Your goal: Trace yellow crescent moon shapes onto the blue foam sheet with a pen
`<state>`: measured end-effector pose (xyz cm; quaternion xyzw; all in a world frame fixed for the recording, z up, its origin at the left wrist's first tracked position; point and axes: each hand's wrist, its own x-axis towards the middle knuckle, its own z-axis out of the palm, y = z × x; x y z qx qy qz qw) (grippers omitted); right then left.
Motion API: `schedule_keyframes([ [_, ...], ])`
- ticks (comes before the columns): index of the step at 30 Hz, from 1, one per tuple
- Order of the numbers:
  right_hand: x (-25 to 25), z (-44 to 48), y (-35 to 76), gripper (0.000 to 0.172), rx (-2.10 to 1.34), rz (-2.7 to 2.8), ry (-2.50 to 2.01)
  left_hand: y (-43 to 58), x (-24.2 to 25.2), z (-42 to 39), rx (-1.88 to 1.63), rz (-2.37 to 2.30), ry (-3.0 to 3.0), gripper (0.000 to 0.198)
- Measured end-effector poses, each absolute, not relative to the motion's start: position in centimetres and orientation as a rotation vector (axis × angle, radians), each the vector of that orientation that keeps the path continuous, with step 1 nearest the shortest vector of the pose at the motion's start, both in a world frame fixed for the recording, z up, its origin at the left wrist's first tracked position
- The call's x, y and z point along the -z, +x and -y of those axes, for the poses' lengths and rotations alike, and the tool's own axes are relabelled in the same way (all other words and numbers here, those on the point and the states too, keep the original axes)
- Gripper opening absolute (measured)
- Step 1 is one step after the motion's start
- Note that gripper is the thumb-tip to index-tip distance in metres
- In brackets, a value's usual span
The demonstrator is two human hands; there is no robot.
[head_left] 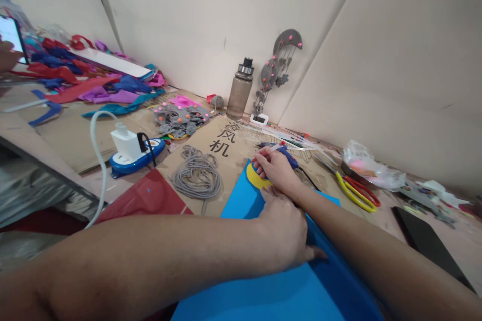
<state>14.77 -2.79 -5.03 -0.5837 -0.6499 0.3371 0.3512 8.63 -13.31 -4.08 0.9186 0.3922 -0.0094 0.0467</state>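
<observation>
A blue sheet (244,293) lies in front of me, with a yellow round piece (255,176) near its far left corner. My right hand (277,168) is closed around a slim, clear-bodied pen (276,147) with red at its ends, beside the yellow piece. My left hand (284,230) presses down on the sheet, its thumb stretched out and its fingertips at the near edge of the yellow piece. The right wrist partly covers those fingers. Just behind my right hand lies a blue glue gun (288,155).
Grey cord (198,175), a red sheet (145,195) and a power strip (137,158) lie left. A bottle (240,90) stands at the back. Yellow-handled pliers (356,193) and a black phone (429,243) lie right. Another person's hand (7,55) holds a phone far left.
</observation>
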Motion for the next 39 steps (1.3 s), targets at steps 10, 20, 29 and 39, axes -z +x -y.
schedule_keyframes([
  [10, 5.2, 2.5, 15.0, 0.017, -0.803, 1.811, -1.490, 8.3, 3.3, 13.3, 0.091, -1.154, 2.808, 0.088],
  [20, 4.2, 3.4, 14.6, 0.017, -0.790, 1.893, -1.542, 8.4, 3.5, 13.2, 0.059, -1.150, 2.789, 0.086],
  [29, 4.4, 3.7, 14.9, 0.013, -0.824, 1.941, -1.498, 8.2, 3.4, 13.1, 0.061, -1.125, 2.799, 0.085],
  [39, 4.3, 4.3, 15.3, 0.015, -0.749, 2.081, -1.453, 8.0, 3.1, 13.2, 0.110, -1.120, 2.790, 0.086],
])
